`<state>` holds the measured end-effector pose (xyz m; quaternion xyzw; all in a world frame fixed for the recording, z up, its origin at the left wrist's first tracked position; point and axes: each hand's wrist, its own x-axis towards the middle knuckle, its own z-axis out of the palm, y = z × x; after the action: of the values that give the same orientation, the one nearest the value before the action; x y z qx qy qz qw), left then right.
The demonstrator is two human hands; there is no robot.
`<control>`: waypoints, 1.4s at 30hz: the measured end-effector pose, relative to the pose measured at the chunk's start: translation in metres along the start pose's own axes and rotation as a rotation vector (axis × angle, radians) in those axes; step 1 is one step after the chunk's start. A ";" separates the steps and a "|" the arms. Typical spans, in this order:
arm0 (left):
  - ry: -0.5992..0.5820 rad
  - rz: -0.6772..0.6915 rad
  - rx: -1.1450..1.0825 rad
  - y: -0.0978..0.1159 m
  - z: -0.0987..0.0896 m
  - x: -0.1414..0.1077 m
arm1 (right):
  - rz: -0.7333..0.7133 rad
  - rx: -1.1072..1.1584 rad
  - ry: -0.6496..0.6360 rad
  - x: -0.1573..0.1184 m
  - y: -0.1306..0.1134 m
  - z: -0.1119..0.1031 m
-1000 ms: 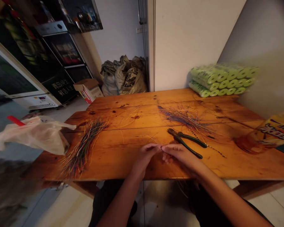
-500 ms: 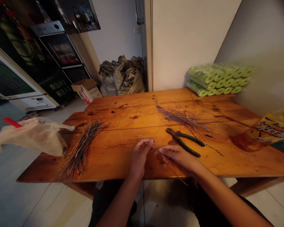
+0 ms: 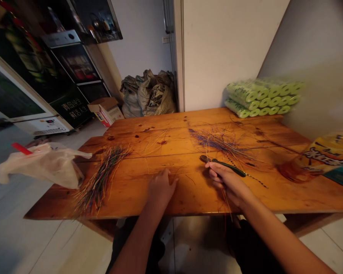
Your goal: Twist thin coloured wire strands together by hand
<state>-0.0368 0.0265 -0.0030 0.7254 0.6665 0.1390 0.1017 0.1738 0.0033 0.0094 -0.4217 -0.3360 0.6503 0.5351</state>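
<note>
My right hand (image 3: 225,180) pinches thin yellowish wires, whose ends stick out above the fingers and hang below toward the table edge. It covers part of the dark green-handled pliers (image 3: 231,166). Lower on the wooden table (image 3: 160,131), my left hand (image 3: 161,188) rests with thumb and fingers apart, holding nothing that I can see. A short dark wire (image 3: 190,179) lies between the hands. Beyond the pliers is a loose pile of blue and yellow wires (image 3: 217,140). To the left lies a thick bundle of multicoloured wires (image 3: 104,177).
A white plastic bag (image 3: 42,165) with a red strip sits at the far left. Green-wrapped rolls (image 3: 263,97) are stacked at the back right, and a yellow-labelled container (image 3: 317,158) stands at the right. Behind the table are grey sacks (image 3: 148,93) and a cardboard box (image 3: 106,110).
My hands have parted. The left has moved left and down and its fingers have opened; the right has moved right and up with wires, now over the pliers.
</note>
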 end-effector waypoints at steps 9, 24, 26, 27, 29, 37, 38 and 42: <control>-0.081 0.021 0.170 0.009 -0.003 -0.005 | 0.050 0.076 -0.006 -0.002 0.002 0.007; 0.108 0.101 -0.871 0.039 0.011 -0.028 | 0.229 0.449 0.070 0.002 0.040 0.049; 0.126 0.138 -0.812 0.038 0.013 -0.029 | 0.237 0.453 0.092 0.003 0.040 0.052; 0.137 0.159 -0.774 0.037 0.013 -0.029 | 0.245 0.453 0.103 0.004 0.039 0.052; 0.157 0.196 -0.691 0.035 0.014 -0.030 | 0.268 0.453 0.115 0.004 0.037 0.054; 0.146 0.279 -0.498 0.032 0.009 -0.031 | 0.213 0.299 0.052 -0.004 0.031 0.057; 0.144 0.274 -0.491 0.033 0.009 -0.031 | 0.198 0.281 0.034 -0.004 0.032 0.057; 0.120 0.285 -0.526 0.034 0.007 -0.033 | 0.097 0.272 -0.008 0.000 0.035 0.054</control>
<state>-0.0051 -0.0090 -0.0009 0.7509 0.5038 0.3622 0.2260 0.1104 -0.0029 0.0003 -0.3585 -0.2264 0.7166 0.5539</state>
